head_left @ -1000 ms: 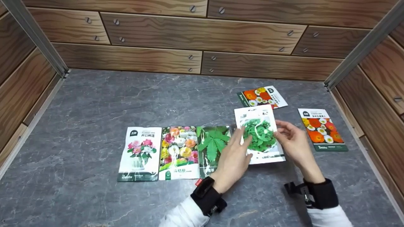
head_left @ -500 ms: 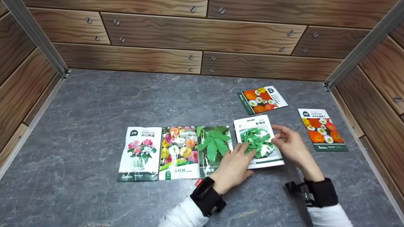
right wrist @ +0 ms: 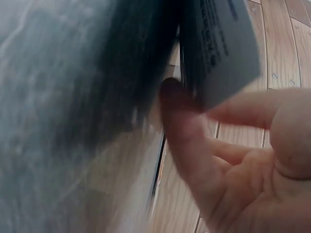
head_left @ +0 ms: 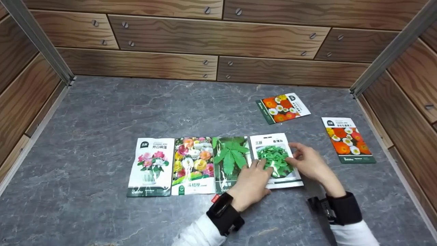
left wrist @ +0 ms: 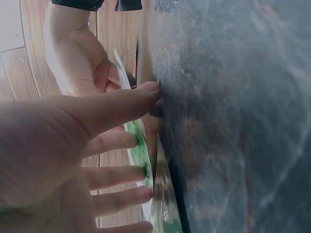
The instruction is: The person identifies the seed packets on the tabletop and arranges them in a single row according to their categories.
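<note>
At held packet (head_left: 278, 156) edge, right fingers (head_left: 298, 148)

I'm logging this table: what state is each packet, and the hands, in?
Flowerpot packet, lying face up
Mixed-flower packet, lying face up
Leaf packet, face up, partly covered
Herb packet, face up, right edge lifted
Rear poppy packet, face up, askew
Right poppy packet, lying face up
Left hand, touching herb packet
Right hand, pinching herb packet
</note>
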`<action>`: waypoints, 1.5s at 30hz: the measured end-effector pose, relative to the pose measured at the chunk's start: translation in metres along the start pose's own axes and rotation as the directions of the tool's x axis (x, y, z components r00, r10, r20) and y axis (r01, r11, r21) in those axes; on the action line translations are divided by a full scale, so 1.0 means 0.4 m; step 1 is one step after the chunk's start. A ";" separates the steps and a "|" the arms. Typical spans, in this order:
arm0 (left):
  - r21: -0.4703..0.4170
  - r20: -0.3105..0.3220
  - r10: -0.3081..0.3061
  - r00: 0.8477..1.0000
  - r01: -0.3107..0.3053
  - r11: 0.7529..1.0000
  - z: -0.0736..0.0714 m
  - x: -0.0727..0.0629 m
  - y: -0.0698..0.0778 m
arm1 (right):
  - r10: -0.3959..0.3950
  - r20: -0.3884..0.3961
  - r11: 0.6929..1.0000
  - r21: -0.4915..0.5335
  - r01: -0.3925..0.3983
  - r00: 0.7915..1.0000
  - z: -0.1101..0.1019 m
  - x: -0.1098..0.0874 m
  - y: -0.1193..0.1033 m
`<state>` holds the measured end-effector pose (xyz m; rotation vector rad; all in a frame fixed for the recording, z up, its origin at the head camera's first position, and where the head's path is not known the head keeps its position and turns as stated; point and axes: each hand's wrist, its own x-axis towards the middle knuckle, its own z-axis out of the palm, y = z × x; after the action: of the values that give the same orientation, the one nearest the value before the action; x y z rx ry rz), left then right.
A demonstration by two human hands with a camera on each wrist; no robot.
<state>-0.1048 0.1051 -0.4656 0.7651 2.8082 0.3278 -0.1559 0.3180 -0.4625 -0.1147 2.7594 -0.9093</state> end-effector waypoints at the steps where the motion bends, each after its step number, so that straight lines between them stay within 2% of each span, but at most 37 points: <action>1: 0.013 -0.002 0.001 1.000 -0.001 1.000 0.001 0.001 0.000 | 0.003 0.002 1.000 -0.021 -0.003 1.000 0.003 0.000 -0.003; 4: 0.046 -0.003 0.004 1.000 -0.004 0.999 0.002 0.002 0.001 | 0.010 0.014 0.998 -0.070 -0.009 1.000 0.010 -0.002 -0.009; 10: 0.033 0.017 -0.002 1.000 0.001 0.999 -0.003 -0.001 0.004 | 0.011 0.003 0.987 -0.162 -0.010 1.000 0.020 -0.009 -0.015; 16: 0.049 0.008 0.003 1.000 -0.004 0.999 0.001 0.001 0.003 | -0.001 0.008 0.977 -0.214 0.002 1.000 0.028 -0.016 -0.018; 21: 0.058 0.003 0.005 1.000 -0.005 0.998 -0.003 -0.003 0.002 | -0.010 0.017 0.972 -0.235 0.014 1.000 0.032 -0.018 -0.022; 28: 0.054 0.026 -0.010 1.000 0.009 0.999 -0.010 -0.007 0.001 | -0.033 0.003 0.969 -0.244 0.032 0.999 0.038 -0.019 -0.027; 45: 0.036 0.027 -0.015 1.000 0.014 0.999 -0.012 -0.006 -0.008 | -0.028 0.014 0.966 -0.257 0.030 1.000 0.040 -0.018 -0.035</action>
<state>-0.1054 0.1005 -0.4616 0.7502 2.8002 0.2630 -0.1449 0.2987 -0.4650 -0.2037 2.8598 -0.5497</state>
